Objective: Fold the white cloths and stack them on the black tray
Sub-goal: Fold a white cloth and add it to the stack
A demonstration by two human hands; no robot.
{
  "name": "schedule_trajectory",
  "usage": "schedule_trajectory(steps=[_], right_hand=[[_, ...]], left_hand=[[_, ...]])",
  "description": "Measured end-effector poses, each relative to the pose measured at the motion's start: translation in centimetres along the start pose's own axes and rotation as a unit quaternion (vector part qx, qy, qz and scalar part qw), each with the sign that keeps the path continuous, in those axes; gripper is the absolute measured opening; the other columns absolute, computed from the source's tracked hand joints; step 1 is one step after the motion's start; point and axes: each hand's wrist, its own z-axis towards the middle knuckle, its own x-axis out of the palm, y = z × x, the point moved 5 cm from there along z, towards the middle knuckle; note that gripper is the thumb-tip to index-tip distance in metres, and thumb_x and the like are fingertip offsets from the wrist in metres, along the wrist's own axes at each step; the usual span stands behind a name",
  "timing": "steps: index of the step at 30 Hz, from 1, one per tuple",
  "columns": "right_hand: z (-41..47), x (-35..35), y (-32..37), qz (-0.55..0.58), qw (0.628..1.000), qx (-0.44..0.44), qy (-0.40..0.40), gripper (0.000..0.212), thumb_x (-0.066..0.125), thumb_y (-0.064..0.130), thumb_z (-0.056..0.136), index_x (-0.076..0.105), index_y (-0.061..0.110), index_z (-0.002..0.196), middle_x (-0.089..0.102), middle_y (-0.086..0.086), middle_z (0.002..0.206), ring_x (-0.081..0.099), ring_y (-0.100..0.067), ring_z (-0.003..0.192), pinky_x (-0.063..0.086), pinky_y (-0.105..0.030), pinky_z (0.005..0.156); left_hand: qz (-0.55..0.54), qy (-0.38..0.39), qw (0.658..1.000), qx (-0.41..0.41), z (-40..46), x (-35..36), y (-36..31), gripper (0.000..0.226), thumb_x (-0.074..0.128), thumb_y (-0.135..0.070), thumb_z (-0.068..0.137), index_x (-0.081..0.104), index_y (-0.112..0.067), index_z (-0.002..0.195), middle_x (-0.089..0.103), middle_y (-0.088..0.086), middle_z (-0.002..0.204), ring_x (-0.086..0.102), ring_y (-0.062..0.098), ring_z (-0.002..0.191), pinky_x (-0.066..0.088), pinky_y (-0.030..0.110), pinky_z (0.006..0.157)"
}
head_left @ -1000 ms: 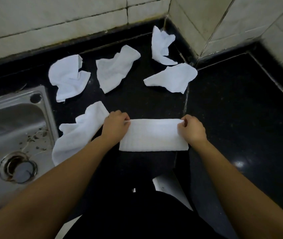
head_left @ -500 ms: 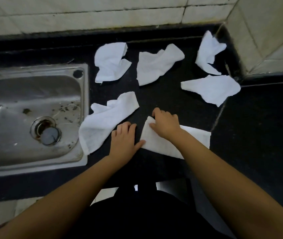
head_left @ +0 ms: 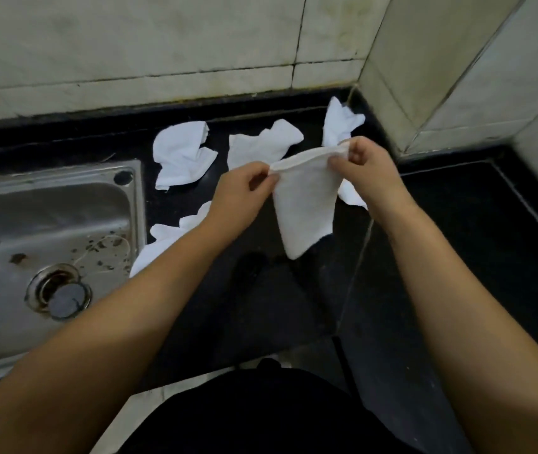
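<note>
A folded white cloth [head_left: 305,204] hangs in the air above the black counter [head_left: 261,296]. My left hand [head_left: 241,194] pinches its upper left corner and my right hand [head_left: 367,172] pinches its upper right corner. Several crumpled white cloths lie on the counter behind: one [head_left: 181,155] at back left, one [head_left: 261,144] in the middle, one [head_left: 339,121] near the wall corner, one [head_left: 351,194] partly hidden behind my right hand, and one [head_left: 166,237] under my left forearm. No black tray is in view.
A steel sink [head_left: 45,244] with a drain [head_left: 59,294] sits at the left. Tiled walls [head_left: 163,44] close the back and the right corner. A second dark counter section [head_left: 477,231] extends to the right.
The folded cloth was lying on the counter under my hands; both hands have now lifted it by its top corners so it hangs. The view has shifted up and slightly left.
</note>
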Motion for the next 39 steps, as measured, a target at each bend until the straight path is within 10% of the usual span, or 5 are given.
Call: schedule_trajectory(steps=[5,15,25,32,39], right_hand=[[-3.0,-0.7,1.0,0.065,0.997,-0.036,-0.011,0.018,0.056,0.004,0.091,0.055,0.021,0.085,0.058,0.003,0.077,0.056,0.002,0.07,0.045,-0.012,0.069],[-12.6,6.0,-13.5,-0.087,0.953,0.187,0.223,0.007,0.063,0.012,0.088,0.063,0.019,0.088,0.065,-0.001,0.086,0.061,-0.013,0.08,0.048,-0.023,0.072],[-3.8,3.9,-12.0,-0.089,0.978,0.162,0.098,0.014,0.062,0.015,0.089,0.064,0.01,0.102,0.055,0.001,0.079,0.052,-0.011,0.076,0.043,-0.021,0.071],[0.3,5.3,-14.3,-0.214,0.955,0.2,0.043,0.022,0.052,0.021,0.093,0.056,0.015,0.113,0.059,-0.004,0.108,0.055,-0.016,0.094,0.046,-0.03,0.078],[1.1,6.4,-13.4,-0.405,0.903,0.108,0.089,0.041,0.05,0.021,0.093,0.044,0.018,0.133,0.04,-0.009,0.137,0.038,-0.027,0.126,0.034,-0.04,0.101]], left_hand=[[-0.037,0.015,0.997,0.063,-0.7,-1.3,-2.9,0.011,0.057,-0.013,0.091,0.067,-0.011,0.089,0.059,-0.017,0.075,0.055,-0.009,0.07,0.039,0.005,0.068],[0.064,0.338,0.927,-0.15,-11.6,4.2,9.8,0.01,0.06,-0.029,0.09,0.067,-0.024,0.092,0.067,-0.012,0.09,0.062,-0.001,0.087,0.043,0.017,0.08],[0.086,0.18,0.969,-0.145,-3.4,4.8,9.1,0.031,0.054,-0.024,0.093,0.047,-0.021,0.062,0.047,-0.007,0.062,0.043,0.005,0.06,0.034,0.016,0.059],[0.216,0.105,0.95,-0.198,-0.1,7.8,11.3,0.02,0.048,-0.029,0.094,0.057,-0.013,0.087,0.058,0.007,0.092,0.055,0.024,0.091,0.047,0.041,0.082],[0.23,0.047,0.954,-0.185,-1.7,7.3,10.9,0.031,0.054,-0.036,0.091,0.05,-0.012,0.11,0.056,0.005,0.105,0.053,0.021,0.097,0.043,0.035,0.084]])
